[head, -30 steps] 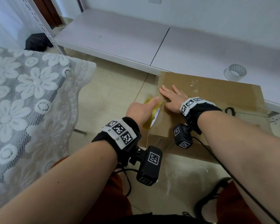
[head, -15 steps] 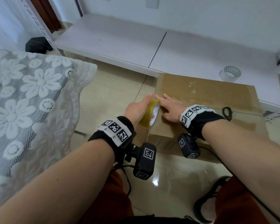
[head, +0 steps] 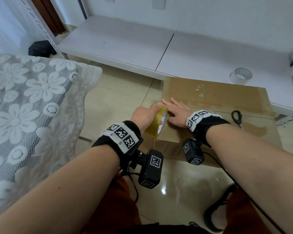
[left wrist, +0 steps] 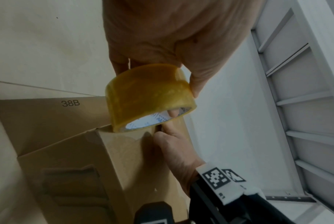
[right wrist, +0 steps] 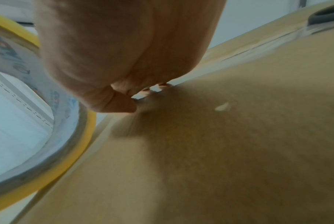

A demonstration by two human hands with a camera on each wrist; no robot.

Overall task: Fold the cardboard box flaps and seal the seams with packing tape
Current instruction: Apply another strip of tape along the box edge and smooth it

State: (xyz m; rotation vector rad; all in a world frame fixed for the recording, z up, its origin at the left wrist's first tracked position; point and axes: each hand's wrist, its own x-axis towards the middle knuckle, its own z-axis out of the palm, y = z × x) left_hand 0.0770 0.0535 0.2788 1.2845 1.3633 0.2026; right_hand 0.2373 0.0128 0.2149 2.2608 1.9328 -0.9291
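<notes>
Left hand (head: 143, 115) is gripping yellowish packing tape roll (head: 156, 121) at cardboard box (head: 215, 105) left edge; right hand (head: 177, 114) is pressing flat, fingers straight, just beside. Box is sitting on glossy tile floor (head: 118, 98).

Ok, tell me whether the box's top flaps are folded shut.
Shut: the cardboard box top lies flat, the right hand pressing on it.

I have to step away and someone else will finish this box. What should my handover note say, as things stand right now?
Left hand grips the yellowish tape roll at the cardboard box's left edge.
Right hand lies flat on the box top beside the roll, fingers straight.
Scissors lie on the box; a white tape roll sits on the platform behind.
Done: flaps closed, shiny tape across the top.
Left: this left edge, cutting the tape, and probably other seams.
</notes>
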